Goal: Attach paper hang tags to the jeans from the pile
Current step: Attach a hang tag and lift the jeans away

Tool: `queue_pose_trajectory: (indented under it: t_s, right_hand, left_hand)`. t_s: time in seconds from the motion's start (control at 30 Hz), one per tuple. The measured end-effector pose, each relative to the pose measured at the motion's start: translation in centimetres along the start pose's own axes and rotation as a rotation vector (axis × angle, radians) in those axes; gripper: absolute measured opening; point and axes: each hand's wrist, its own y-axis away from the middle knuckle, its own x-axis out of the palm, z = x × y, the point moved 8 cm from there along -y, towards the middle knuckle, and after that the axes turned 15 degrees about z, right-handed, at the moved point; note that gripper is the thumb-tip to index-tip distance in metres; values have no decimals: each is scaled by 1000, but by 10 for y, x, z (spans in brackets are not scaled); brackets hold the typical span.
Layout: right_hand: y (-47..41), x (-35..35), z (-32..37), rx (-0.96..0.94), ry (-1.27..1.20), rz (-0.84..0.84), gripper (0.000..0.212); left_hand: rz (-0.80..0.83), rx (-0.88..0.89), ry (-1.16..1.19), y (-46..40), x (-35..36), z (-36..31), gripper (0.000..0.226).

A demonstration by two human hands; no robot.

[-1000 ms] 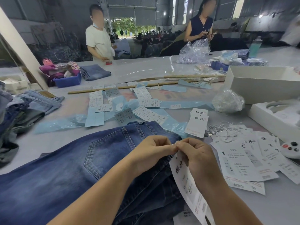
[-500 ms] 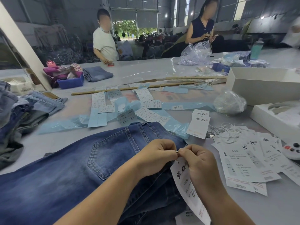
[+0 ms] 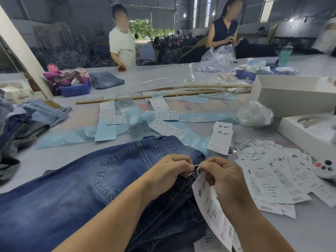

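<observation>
A short white string [image 3: 196, 167] now shows between both hands, left hand [image 3: 171, 171] and right hand [image 3: 221, 176], fingers pinching it at the jeans [image 3: 91, 188]; the hang tag [image 3: 211, 204] looks nearly tied on

Bare forearms, left hand [image 3: 171, 171], right hand [image 3: 221, 176], no sleeves

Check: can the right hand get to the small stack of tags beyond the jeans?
Probably yes, once freed. The right hand is busy pinching the string and tag; nothing stands between it and the stack.
</observation>
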Motion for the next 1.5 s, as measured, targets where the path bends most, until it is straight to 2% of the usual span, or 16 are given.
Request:
queue_pose_trajectory:
  t_s: [0.1, 0.17, 0.23, 0.3, 0.43, 0.53, 0.63, 0.77, 0.87, 1.03, 1.17, 1.23, 1.33, 1.37, 1.43, 1.5]
  right_hand:
    - [1, -9, -4, 16, -94, -161, 33]
    - [0, -26, -12, 75, -241, -283, 40]
    - [-1, -26, -12, 94, -284, -251, 41]
    - [-2, -20, -13, 68, -221, -204, 41]
    - [-1, -18, -3, -5, 60, -207, 29]
    - [6, -21, 3, -44, 240, -274, 28]
    - [18, -28, 1, -67, 276, -383, 27]
    - [25, -50, 6, -103, 266, -501, 27]
    - [25, -68, 8, -86, 260, -500, 25]
    - [26, -85, 1, -57, 260, -467, 25]
    - [25, -97, 3, -86, 291, -464, 23]
    - [24, -110, 5, -79, 300, -482, 22]
    - [19, -131, 5, -61, 342, -518, 19]
    - [16, -138, 5, -53, 366, -530, 20]
    - [9, -155, 1, -27, 389, -557, 23]
    - [2, -174, -3, 6, 388, -597, 25]
  left_hand:
    - [-42, 30, -20, 6, -4, 0, 19]
    - [-108, 74, 67, 14, -13, 2, 19]
    - [-128, 93, 124, 18, -18, 3, 18]
    - [-137, 98, 136, 17, -18, 5, 17]
    - [-204, 116, 225, 17, -21, 11, 17]
    - [-228, 106, 210, 18, -22, 14, 17]
    - [-257, 113, 214, 17, -23, 13, 20]
    - [-250, 70, 101, 13, -19, 13, 20]
    - [-265, 0, -11, 8, -16, 12, 15]
    - [-310, -91, -439, -3, 1, -8, 8]
    - [-158, -76, -724, -38, 42, -39, 25]
    - [-72, -121, -753, -60, 61, -43, 35]
    - [24, -199, -468, -95, 78, -36, 45]
    - [33, -224, -441, -106, 81, -34, 43]
    - [21, -258, -591, -128, 82, -30, 25]
    - [-9, -307, -689, -147, 80, -21, 17]
